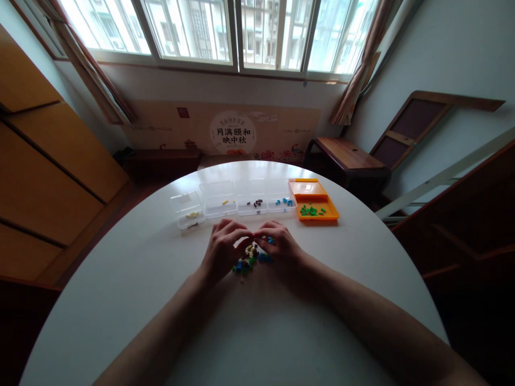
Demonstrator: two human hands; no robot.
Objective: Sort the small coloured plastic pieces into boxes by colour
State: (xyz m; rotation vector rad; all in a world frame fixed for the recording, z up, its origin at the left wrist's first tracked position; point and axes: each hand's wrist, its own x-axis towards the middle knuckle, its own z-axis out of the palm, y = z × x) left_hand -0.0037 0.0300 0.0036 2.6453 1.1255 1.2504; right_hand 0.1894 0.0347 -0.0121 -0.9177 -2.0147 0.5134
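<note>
Over a small mixed pile of toy building bricks (251, 259), my left hand (226, 245) and my right hand (280, 242) meet at the fingertips. Both are closed in a pinch, and whatever sits between the tips is too small to make out. The pile has blue, green, cream and dark brown pieces, partly covered by my fingers. Just beyond my hands stands a row of open clear plastic boxes (220, 210). They hold cream pieces (193, 215), yellow pieces (225, 202), dark brown pieces (258, 203) and blue pieces (284, 201). Green bricks (309, 210) lie in an open orange box (332, 210).
Everything stands on a round white table (132, 279). Past its far edge are a wooden bench (350, 153) on the right and a window (193, 32) with curtains. Wooden cabinets (48, 187) line the left side.
</note>
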